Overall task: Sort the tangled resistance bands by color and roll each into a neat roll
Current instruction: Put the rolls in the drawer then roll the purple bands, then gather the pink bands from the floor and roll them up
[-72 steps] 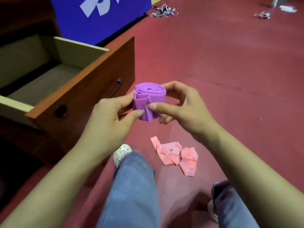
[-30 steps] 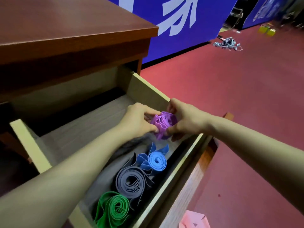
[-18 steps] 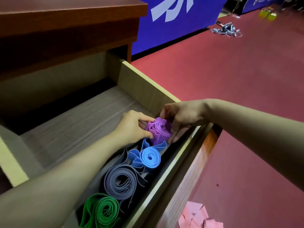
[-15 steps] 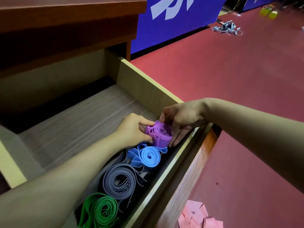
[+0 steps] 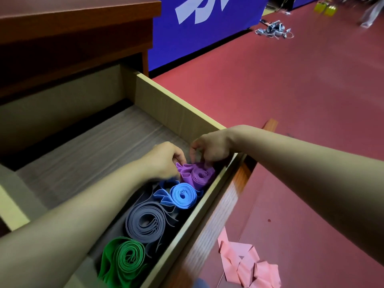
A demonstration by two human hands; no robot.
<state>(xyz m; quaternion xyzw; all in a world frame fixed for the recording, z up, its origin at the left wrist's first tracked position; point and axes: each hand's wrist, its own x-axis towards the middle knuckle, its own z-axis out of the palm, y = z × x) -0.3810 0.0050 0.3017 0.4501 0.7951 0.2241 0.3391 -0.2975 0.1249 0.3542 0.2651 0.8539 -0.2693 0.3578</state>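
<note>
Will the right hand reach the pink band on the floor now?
Probably not yet: the right hand is inside the drawer at the purple roll, and the drawer front stands between it and the pink band.

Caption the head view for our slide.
Left hand and right hand hold purple roll beside blue roll in open drawer.

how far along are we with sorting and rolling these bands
Done: green roll, grey roll and blue roll stand in a row in the drawer. In hand: left hand and right hand pinch the purple roll at the row's end. Left: the pink band lies unrolled on the floor.
</note>
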